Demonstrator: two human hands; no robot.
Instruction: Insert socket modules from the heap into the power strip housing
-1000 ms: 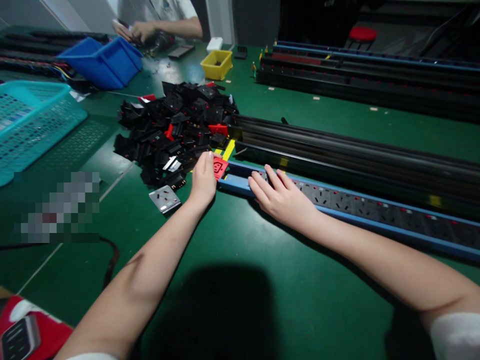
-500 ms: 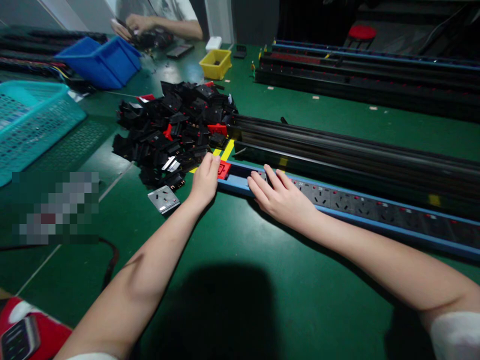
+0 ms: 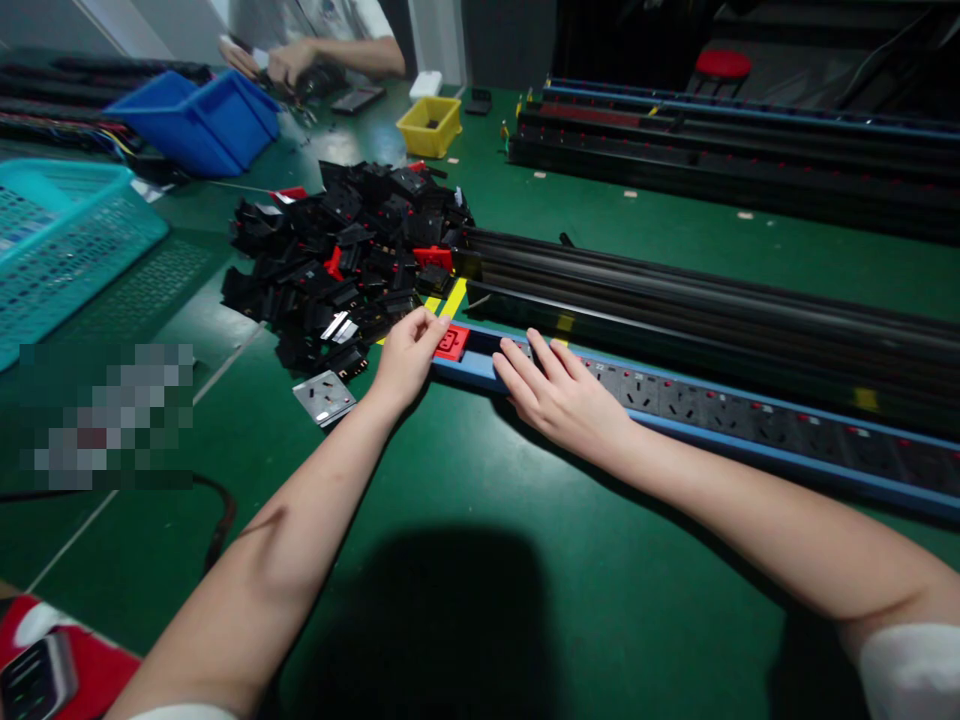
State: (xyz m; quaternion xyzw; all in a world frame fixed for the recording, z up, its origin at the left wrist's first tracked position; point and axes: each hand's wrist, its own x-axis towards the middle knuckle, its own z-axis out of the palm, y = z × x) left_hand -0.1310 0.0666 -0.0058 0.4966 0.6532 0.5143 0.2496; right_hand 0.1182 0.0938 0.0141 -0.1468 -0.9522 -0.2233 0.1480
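Note:
A long blue rail (image 3: 757, 478) runs from the middle to the right edge, with a row of black socket modules (image 3: 681, 400) set in it. At its left end sits a red socket module (image 3: 452, 343). My left hand (image 3: 407, 358) is closed there, thumb and forefinger pinched at the red module's left edge. My right hand (image 3: 559, 395) lies over the rail with fingers spread, fingertips on the black modules and covering some of them. Between the red module and my right fingertips a dark open gap shows in the rail.
A heap of black and red modules (image 3: 352, 235) lies left of the rail, a grey socket plate (image 3: 324, 397) in front. Dark rails (image 3: 675, 300) lie behind. A turquoise basket (image 3: 75, 240), blue bin (image 3: 199, 120) and yellow box (image 3: 430, 125) stand further off. Another person's hands (image 3: 289, 62) work opposite.
The red module has slid slightly right along the rail, and the gap beside it is narrower. My left fingers have curled and show more of the red face. My right hand has barely moved.

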